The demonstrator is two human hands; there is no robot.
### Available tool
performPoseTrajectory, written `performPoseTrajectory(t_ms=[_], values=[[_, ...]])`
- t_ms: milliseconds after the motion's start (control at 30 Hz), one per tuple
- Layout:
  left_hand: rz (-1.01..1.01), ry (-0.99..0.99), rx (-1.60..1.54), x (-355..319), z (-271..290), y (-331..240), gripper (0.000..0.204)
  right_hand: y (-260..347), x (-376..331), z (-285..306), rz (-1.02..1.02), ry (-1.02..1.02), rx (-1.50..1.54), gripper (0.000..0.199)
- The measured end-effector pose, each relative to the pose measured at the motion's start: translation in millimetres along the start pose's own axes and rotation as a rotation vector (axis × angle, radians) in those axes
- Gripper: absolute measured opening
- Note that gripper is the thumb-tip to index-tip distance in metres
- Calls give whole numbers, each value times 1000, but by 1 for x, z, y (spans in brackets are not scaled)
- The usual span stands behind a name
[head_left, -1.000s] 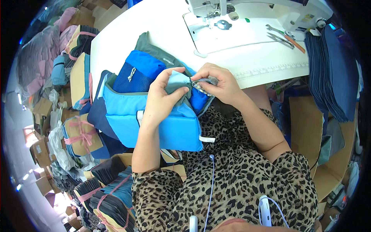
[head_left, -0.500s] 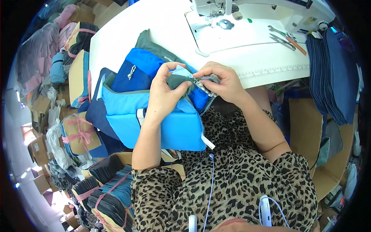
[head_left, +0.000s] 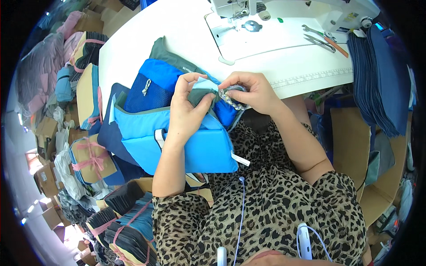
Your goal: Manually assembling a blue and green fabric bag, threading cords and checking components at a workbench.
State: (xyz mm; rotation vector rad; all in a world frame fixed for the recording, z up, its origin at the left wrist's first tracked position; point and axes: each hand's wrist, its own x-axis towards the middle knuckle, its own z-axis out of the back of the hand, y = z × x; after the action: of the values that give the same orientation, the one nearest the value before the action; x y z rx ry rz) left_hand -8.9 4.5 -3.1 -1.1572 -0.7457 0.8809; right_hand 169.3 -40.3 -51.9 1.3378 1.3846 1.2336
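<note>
A light-blue and dark-blue fabric bag [head_left: 182, 148] with grey-green trim lies across my lap and the table's near edge. My left hand [head_left: 188, 106] pinches a grey-green fabric edge [head_left: 200, 95] with a pale-blue flap on it, thumb on top. Close beside it, my right hand [head_left: 253, 93] pinches the end of a speckled light-and-dark cord [head_left: 231, 102] against that edge. The fingertips of both hands nearly meet. Over the bag's left part sits a blue mesh pocket [head_left: 146, 95] with a small cord loop. What lies between the right fingers is partly hidden.
A white sewing table [head_left: 186, 26] carries a sewing machine [head_left: 253, 24] at the back, with snips [head_left: 320, 43] and an orange-handled tool [head_left: 336, 46] to its right. Stacked navy fabric panels [head_left: 377, 84] hang at the right edge. Tied bundles [head_left: 91, 159] and cartons crowd the left; an open carton [head_left: 350, 146] stands right.
The whole view has shifted slightly, moving the table and machine a little left and up. My hands keep their pinch on the fabric and cord, with only small finger movement.
</note>
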Motion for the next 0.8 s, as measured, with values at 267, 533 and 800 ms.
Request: performPoseTrajectory(t_ms=[267,533,800], values=[[-36,34,29,0,-3,-5,41,-6,-4,-1,277,-51,-87,20],[66,64,-104,1,1,3,39,1,-5,-2,275,-28,-147,21],[21,27,-22,2,-1,-1,37,-4,-3,-3,304,-94,-203,20]])
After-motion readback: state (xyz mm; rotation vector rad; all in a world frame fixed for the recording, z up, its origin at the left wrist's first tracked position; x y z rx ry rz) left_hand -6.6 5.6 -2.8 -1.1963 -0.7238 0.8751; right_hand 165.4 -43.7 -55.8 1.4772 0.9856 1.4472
